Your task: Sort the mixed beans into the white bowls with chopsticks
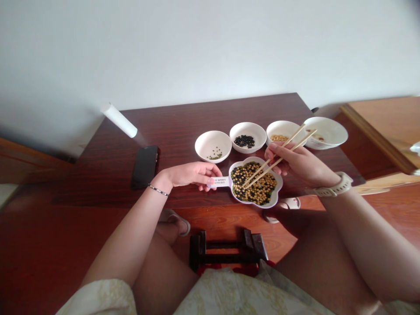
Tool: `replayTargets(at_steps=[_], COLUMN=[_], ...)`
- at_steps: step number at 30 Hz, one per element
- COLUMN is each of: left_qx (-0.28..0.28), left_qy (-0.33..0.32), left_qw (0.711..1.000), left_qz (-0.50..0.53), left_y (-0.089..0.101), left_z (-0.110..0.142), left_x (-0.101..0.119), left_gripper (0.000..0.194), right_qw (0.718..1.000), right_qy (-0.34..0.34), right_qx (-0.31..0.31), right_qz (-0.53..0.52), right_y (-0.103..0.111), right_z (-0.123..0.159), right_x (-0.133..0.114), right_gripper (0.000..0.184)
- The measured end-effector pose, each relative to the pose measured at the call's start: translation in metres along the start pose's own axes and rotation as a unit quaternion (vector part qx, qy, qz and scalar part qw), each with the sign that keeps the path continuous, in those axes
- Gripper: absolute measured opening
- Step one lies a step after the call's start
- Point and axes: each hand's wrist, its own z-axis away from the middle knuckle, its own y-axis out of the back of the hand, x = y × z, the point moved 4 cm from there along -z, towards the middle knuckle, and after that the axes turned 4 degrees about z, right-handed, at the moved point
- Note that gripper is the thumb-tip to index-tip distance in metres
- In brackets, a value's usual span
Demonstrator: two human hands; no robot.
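While clenching 2 chopsticks in the right hand, tips down at mixed beans in a white dish just under that hand; left hand pinching the dish's tab; 4 white bowls beyond both hands on the bench.

White wall behind; dark wood table; reddish wood floor.

Cream sports watch, thin dark beaded bracelet
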Motion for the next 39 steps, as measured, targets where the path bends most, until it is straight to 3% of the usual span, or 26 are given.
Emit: replayTargets(at_steps=[11, 27, 31, 36, 39], left_qx=[0.001, 0.0, 0.002, 0.001, 0.003], left_qy=[0.003, 0.003, 0.004, 0.006, 0.01], left_qw=[1.0, 1.0, 1.0, 1.0, 1.0], left_qz=[-0.001, 0.002, 0.0, 0.001, -0.002], left_y=[0.002, -0.001, 0.0, -0.001, -0.002], left_z=[0.0, 0.0, 0.0, 0.0, 0.0], left_x=[-0.003, 0.002, 0.001, 0.003, 0.004], left_gripper=[0.036, 0.034, 0.034, 0.034, 0.035], right_qw=[0.998, 0.946, 0.958, 0.976, 0.976], right_qy=[0.049, 0.142, 0.124, 0.097, 0.121], right_qx=[0.046, 0.27, 0.241, 0.197, 0.179], right_qz=[-0.019, -0.108, -0.097, -0.012, 0.04], right_y=[0.009, 0.075, 0.077, 0.06, 0.048], right_z=[0.001, 0.009, 0.011, 0.017, 0.02], right_x=[-0.005, -0.006, 0.0, 0.003, -0.002], right_gripper=[0.036, 0.023, 0.025, 0.031, 0.034])
